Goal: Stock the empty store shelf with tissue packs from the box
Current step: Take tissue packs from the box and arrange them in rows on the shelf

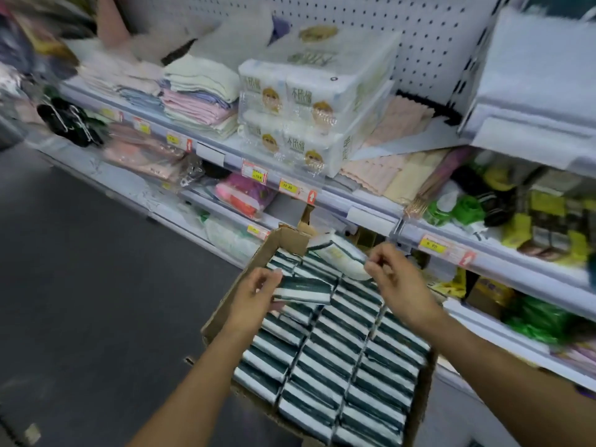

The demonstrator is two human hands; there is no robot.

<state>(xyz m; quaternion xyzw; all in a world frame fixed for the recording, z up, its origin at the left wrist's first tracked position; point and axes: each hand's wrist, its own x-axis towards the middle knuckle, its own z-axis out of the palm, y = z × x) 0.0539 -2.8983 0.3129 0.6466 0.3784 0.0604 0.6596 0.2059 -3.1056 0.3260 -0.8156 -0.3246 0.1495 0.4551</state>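
Note:
An open cardboard box (222,304) stands on the floor against the shelving, filled with several rows of dark green and white tissue packs (342,359). My left hand (258,295) grips one pack (306,290) lifted just above the box's far left corner. My right hand (390,279) pinches the end of a second pack (338,253), raised over the box's far edge and tilted. The shelf (380,214) rises directly behind the box. An open stretch of the middle shelf lies right of the large tissue bundles.
Two large white tissue bundles (309,114) stand on the middle shelf beside folded towels (200,95). Pink and cream cloths (393,150) lie right of them. Green and yellow goods (516,214) fill the right-hand shelves. Grey floor (80,285) spreads to the left.

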